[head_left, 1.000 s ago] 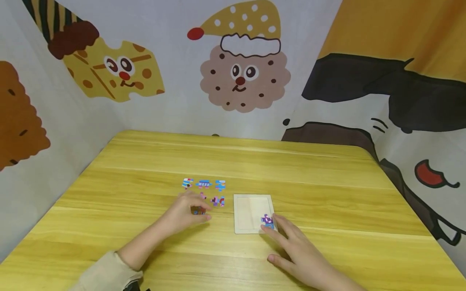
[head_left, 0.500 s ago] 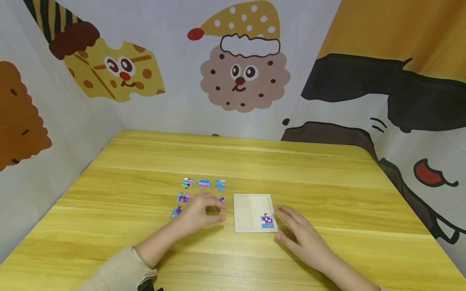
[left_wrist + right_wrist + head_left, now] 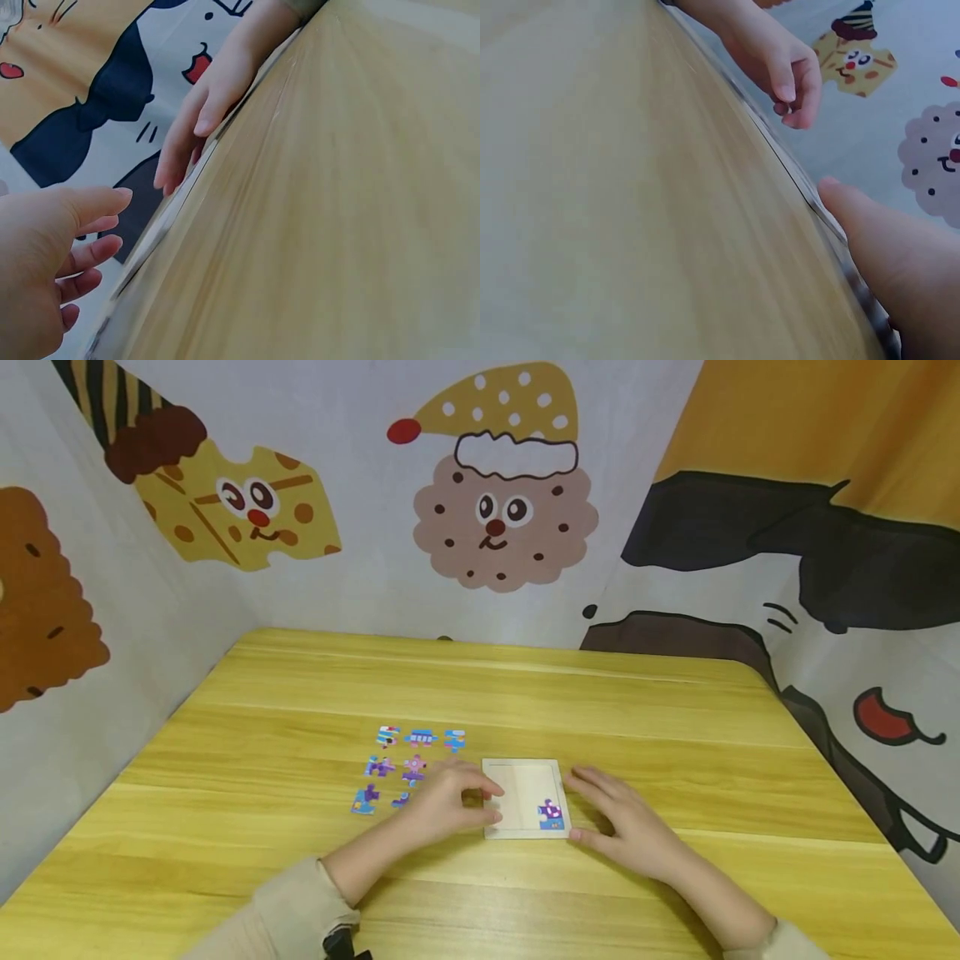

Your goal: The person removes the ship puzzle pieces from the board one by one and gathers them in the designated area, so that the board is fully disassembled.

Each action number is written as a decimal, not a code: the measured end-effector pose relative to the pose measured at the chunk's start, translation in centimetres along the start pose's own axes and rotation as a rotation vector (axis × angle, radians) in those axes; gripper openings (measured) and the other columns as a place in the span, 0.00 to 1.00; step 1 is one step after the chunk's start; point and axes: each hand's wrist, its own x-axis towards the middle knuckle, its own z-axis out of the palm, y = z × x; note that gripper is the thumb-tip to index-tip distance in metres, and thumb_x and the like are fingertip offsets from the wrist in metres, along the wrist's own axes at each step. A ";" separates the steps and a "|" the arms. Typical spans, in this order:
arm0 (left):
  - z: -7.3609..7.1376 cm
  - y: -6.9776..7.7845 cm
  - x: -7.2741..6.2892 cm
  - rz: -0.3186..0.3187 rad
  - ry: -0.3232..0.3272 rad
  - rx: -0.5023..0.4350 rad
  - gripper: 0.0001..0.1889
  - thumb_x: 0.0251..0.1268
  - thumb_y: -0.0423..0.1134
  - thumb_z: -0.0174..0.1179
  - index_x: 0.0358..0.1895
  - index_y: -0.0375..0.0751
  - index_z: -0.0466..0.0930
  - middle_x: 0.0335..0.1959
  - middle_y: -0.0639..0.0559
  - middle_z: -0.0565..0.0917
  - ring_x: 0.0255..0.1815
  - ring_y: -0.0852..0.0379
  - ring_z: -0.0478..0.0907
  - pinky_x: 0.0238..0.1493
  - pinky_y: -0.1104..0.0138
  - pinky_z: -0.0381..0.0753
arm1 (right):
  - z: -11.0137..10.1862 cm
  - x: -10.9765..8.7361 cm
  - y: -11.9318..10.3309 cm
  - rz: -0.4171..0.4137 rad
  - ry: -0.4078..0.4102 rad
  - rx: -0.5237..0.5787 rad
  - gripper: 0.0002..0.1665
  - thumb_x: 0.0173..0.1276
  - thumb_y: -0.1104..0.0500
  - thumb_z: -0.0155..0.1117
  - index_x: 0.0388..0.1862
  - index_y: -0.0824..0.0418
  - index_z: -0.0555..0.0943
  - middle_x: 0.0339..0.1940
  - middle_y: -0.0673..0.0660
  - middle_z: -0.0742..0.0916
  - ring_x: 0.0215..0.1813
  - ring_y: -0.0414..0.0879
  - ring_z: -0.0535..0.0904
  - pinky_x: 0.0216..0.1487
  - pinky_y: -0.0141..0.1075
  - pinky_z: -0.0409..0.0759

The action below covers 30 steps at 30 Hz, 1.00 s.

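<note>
A small square wooden puzzle tray [image 3: 491,834] lies flat on the table, with one purple-and-blue jigsaw piece [image 3: 551,815] in its lower right corner. Over the tray's left edge hovers my left hand [image 3: 448,802], its fingers bent loosely and apart from the thumb. Nothing shows between them in the left wrist view, where the same hand [image 3: 45,262] appears at lower left. My right hand [image 3: 633,827] stays at the tray's right edge, thumb and fingers spread and touching or nearly touching the rim. Several loose jigsaw pieces [image 3: 414,768] lie left of the tray, some hidden behind my left hand.
The loose pieces sit in rough rows, with a blue piece [image 3: 454,740] at the upper right of the group. A yellow wood-grain table [image 3: 637,718] extends around the tray. Behind it hangs a cloth [image 3: 360,602] printed with cartoon figures.
My left hand has moved right, from above the loose pieces to the tray's left edge, uncovering some pieces. My right hand has drawn back from the piece in the tray to the tray's right edge.
</note>
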 end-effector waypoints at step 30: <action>4.7 1.5 3.6 0.032 -0.099 0.171 0.18 0.50 0.49 0.72 0.45 0.46 0.86 0.40 0.61 0.81 0.45 0.63 0.69 0.53 0.56 0.64 | -0.4 1.0 1.1 -0.046 -0.104 -0.022 0.42 0.64 0.33 0.58 0.74 0.46 0.63 0.76 0.55 0.60 0.75 0.56 0.51 0.68 0.61 0.47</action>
